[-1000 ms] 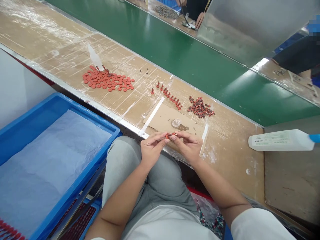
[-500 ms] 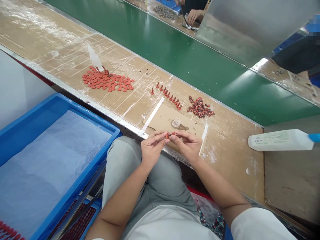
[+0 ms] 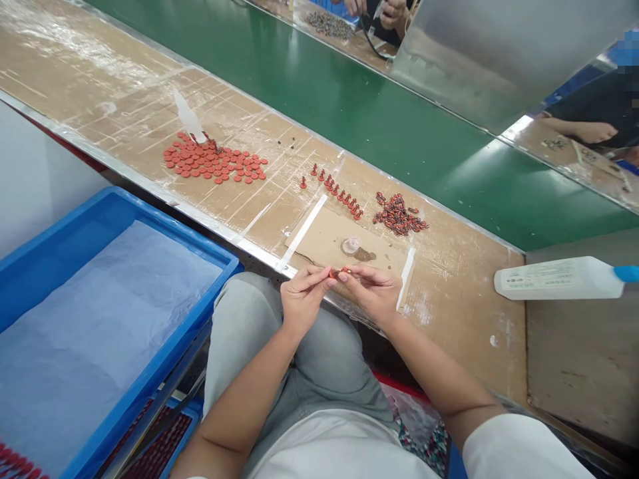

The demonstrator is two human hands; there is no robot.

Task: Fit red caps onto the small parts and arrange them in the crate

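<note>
My left hand (image 3: 305,296) and my right hand (image 3: 373,291) meet above the table's front edge, thumbs and fingertips pinching a small red and dark piece (image 3: 339,273) between them. Left fingers are on its red end, right fingers on its other end. Just beyond lies a cardboard sheet (image 3: 324,236) with a small clear cup (image 3: 351,245) beside a wet stain. A row of small red figures on round bases (image 3: 344,197) stands behind the sheet. To the right of them is a heap of red and dark pieces (image 3: 399,216). Many red discs (image 3: 214,163) are spread at the left.
A blue tray (image 3: 174,233) lined with pale sheet stands at the left. On the right lies a bottle with a blue cap (image 3: 554,278). A green belt (image 3: 324,93) runs behind the table; other people's hands (image 3: 394,13) show beyond it.
The small piece between my fingertips has turned slightly, while my hands have barely shifted. Across the belt, a person's hand has lifted, and another person's arm at the right has moved.
</note>
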